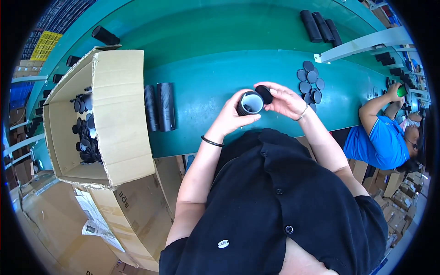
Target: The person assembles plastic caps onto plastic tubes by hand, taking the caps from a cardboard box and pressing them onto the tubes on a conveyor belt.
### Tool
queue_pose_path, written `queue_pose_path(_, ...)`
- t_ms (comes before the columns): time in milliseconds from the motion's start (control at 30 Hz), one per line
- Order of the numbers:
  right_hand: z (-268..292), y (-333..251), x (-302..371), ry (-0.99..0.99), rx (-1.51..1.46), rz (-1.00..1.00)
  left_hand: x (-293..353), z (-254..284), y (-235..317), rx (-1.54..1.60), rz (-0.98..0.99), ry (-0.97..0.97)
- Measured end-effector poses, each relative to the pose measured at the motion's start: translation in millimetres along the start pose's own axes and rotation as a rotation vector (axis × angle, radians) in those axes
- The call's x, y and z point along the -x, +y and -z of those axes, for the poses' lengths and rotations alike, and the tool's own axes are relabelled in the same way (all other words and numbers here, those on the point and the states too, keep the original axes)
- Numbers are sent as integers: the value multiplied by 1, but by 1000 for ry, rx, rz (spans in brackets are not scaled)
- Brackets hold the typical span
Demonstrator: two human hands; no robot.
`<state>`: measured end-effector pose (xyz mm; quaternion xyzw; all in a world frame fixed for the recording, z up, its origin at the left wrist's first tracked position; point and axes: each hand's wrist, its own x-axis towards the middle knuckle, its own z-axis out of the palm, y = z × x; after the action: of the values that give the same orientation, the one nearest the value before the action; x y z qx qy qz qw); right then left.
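My left hand (228,117) is wrapped round a black cylinder (250,103), whose open end faces up and shows a pale inside. Between the fingers of my right hand (286,101) is a round black disc (263,94), tilted on edge beside the cylinder's rim. Right of my hands, several loose black discs (308,86) lie in a cluster on the green table (201,87). Two dark textured cylinders (166,106) lie side by side on the table to the left.
An open cardboard box (123,119) at the left holds many black discs (87,142). More black cylinders (316,26) lie on the far green surface. A white metal bracket (362,45) juts in at the right, near a co-worker in a blue shirt (380,142).
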<state>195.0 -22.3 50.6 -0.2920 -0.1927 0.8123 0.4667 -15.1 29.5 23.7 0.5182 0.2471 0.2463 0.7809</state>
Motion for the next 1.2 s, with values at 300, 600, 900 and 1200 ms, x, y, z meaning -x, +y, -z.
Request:
queue_pose_path(300,-55,1,-2,312,1410,480,-2,-15,-16,-341,-177,286)
queue_pose_path(600,-69,3,3,473,1523,359,-5,-24,-23,-557,-279,358)
queue_pose_path(900,-64,13,9,532,1485,434,-7,-29,-22,-520,-290,364)
queue_pose_path(1200,-62,6,10,466,1491,364,-7,-34,-25,-630,-357,410)
